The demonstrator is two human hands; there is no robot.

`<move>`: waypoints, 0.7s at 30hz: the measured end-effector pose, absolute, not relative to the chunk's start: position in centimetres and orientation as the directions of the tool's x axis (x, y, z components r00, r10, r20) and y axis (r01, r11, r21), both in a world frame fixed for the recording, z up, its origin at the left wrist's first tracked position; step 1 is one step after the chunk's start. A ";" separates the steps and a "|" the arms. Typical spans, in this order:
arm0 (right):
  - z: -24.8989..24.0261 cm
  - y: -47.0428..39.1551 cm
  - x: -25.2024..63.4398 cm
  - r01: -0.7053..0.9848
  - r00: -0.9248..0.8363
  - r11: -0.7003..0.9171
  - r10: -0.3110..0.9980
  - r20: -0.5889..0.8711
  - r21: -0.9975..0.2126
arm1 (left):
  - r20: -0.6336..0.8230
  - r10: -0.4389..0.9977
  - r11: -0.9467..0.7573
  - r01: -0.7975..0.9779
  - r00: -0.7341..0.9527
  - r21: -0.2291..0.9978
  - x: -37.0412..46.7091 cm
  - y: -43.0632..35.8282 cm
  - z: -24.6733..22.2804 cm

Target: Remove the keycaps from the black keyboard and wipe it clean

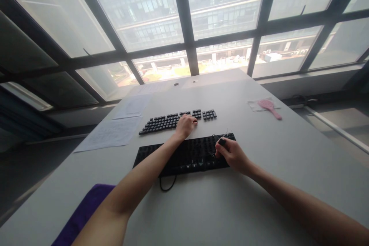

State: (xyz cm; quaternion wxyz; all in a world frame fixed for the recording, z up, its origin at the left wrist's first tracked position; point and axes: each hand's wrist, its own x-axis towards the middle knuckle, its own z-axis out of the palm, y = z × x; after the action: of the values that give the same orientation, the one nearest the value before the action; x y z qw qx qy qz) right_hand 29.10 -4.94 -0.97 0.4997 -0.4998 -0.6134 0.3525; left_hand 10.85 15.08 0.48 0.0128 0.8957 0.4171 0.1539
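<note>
Left hand is at the black plastic keycaps, 12 o'clock from the long black keyboard, can't tell its grip; right hand pinches a small black piece.

black keycaps — black keyboard, pink hairbrush, purple cloth, white table

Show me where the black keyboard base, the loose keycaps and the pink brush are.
Black keyboard base (191, 155): head view, middle of its top face.
Loose keycaps (163, 123): head view, left block of the laid-out rows.
Pink brush (266, 104): head view, its broad head.
</note>
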 end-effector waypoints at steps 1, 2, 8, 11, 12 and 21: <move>-0.9 -4.9 29.1 0.257 0.000 0.249 0.966 0.257 -0.934 | 0.270 0.751 -0.652 0.743 0.603 0.153 10.9 15.1 0.4; -0.9 -4.9 29.1 0.247 0.004 0.245 0.967 0.254 -0.937 | 0.275 0.750 -0.652 0.742 0.602 0.154 10.9 15.2 0.4; -0.6 -4.7 29.4 0.036 0.110 0.255 0.960 0.257 -0.966 | 0.329 0.743 -0.653 0.739 0.582 0.168 10.8 14.5 1.3; -0.4 -4.4 29.8 -0.081 0.276 0.285 0.927 0.253 -0.955 | 0.380 0.714 -0.677 0.719 0.587 0.161 10.7 13.0 2.1; -0.4 -4.3 29.9 -0.098 0.324 0.288 0.914 0.244 -0.953 | 0.390 0.701 -0.690 0.707 0.597 0.155 10.6 12.5 2.2; -0.7 -4.2 30.3 -0.103 0.386 0.211 0.909 0.156 -0.972 | 0.336 0.777 -0.598 0.791 0.532 0.129 10.6 13.3 1.3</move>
State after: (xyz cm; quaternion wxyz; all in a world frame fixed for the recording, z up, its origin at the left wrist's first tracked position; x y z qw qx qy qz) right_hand 30.27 -4.19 -0.72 0.6656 -0.5002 -0.4029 0.3802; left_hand 10.58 13.31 1.25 -0.0198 0.8750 0.4482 0.1820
